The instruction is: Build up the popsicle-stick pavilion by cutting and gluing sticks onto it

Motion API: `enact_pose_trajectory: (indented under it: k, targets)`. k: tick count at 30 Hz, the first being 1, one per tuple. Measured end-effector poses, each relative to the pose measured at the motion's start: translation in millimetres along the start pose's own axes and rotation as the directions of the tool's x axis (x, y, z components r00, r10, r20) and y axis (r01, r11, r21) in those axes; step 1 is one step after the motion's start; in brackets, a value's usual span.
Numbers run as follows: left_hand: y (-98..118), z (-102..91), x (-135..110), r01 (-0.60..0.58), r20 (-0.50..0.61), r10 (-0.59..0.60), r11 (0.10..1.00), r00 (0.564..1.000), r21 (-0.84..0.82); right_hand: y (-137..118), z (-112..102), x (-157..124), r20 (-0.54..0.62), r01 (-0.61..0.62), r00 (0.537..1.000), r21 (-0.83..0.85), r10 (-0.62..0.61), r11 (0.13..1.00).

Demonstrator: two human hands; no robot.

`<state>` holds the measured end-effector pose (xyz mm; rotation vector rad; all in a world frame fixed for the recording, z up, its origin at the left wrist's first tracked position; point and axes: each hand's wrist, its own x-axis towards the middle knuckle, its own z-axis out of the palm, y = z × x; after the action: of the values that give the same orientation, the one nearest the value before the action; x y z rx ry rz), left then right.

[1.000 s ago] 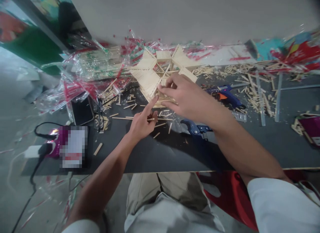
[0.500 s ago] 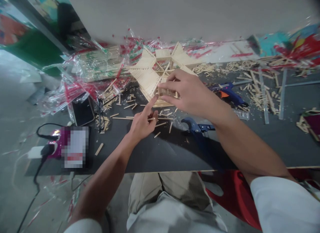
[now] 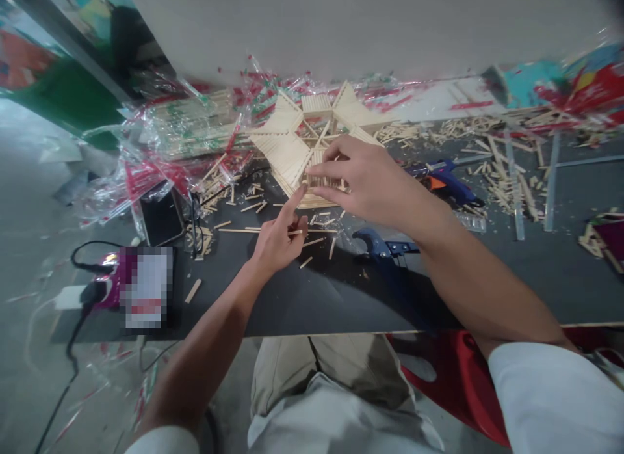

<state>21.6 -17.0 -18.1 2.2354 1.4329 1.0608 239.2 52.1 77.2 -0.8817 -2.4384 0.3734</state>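
A pale wooden-stick model [image 3: 285,151] with flared, star-like panels stands near the back of the table. My right hand [image 3: 373,177] reaches over its front right side. Its thumb and fingers are bent around the small slatted front section, hiding part of it; any loose stick between the fingertips is too small to make out. My left hand [image 3: 280,242] is low at the model's front, index finger stretched to its lower front corner and the other fingers curled. A long thin stick [image 3: 234,230] passes by the left hand. Short cut sticks [image 3: 312,242] lie around it.
A blue cutter [image 3: 377,246] lies below my right wrist, with a blue glue gun [image 3: 451,184] beyond. Clear glue sticks [image 3: 550,187] and stick scraps lie right. Plastic wrappers [image 3: 160,158], a phone [image 3: 149,288] and a purple power strip [image 3: 110,281] are left.
Both hands keep nearly the same place at the model's front. My right fingertips have shifted very slightly; the model and table items look unchanged.
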Motion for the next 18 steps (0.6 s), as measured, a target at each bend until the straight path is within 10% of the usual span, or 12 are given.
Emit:
enact_pose_trajectory:
  k: [18]
  targets:
    - [2.5,-1.9,-0.7,-0.015,0.031,0.014,0.999,0.999,0.051,-3.6,-2.1,-1.1,0.024,0.012,1.000,0.032,-0.013,0.999]
